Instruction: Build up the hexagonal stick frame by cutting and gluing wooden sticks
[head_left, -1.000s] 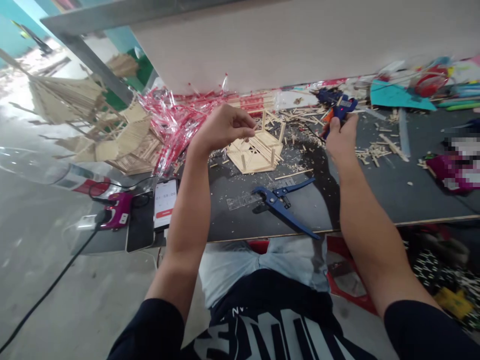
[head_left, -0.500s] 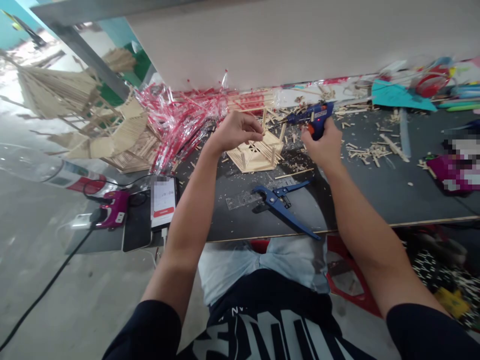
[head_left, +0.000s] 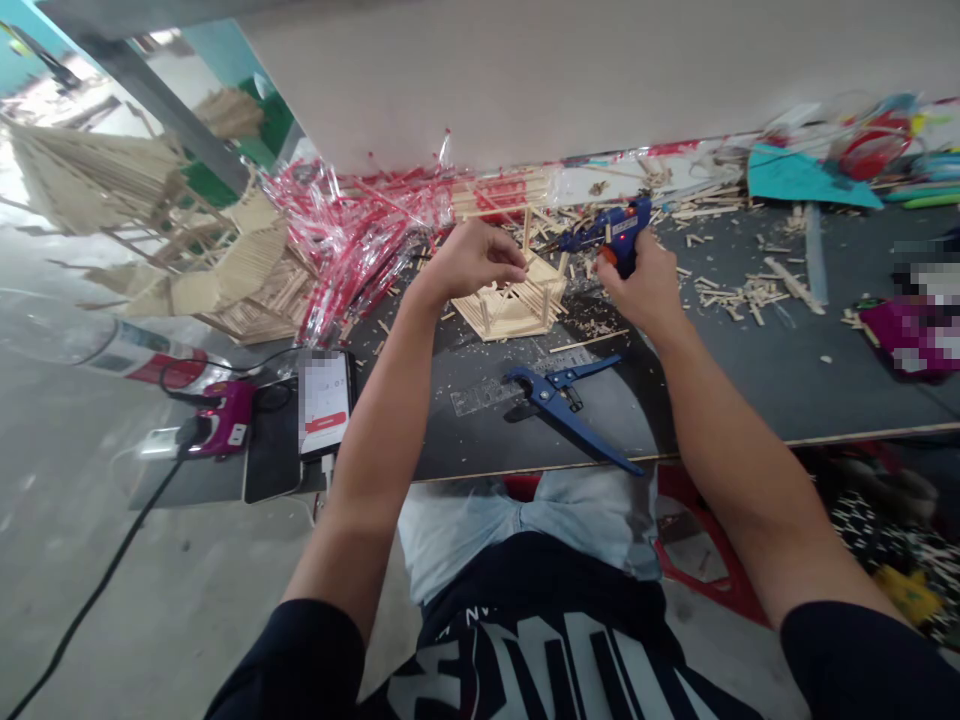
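Observation:
My right hand (head_left: 646, 285) is wrapped round a blue hot glue gun (head_left: 621, 232), a finger at its orange trigger. The nozzle points left, close to the upright sticks of a small model made of wooden sticks (head_left: 517, 315). Over the model's far left part, my left hand (head_left: 484, 262) is closed in a pinch. Whatever lies between those fingertips is too small to make out. In front of the model lie a blue cutter (head_left: 566, 415) with its handles apart and a clear ruler (head_left: 480, 397).
Red-and-clear plastic wrappers (head_left: 360, 230) pile up at the back left, beside a larger stick model (head_left: 247, 250). Offcuts (head_left: 739, 298) litter the right side. A phone (head_left: 324, 405), a purple power socket (head_left: 227, 415) and a plastic bottle (head_left: 142, 350) stand at left.
The glue gun in my right hand has shifted slightly left, its nozzle nearer the model. My left hand keeps its pinch in nearly the same place. The view has tilted a little.

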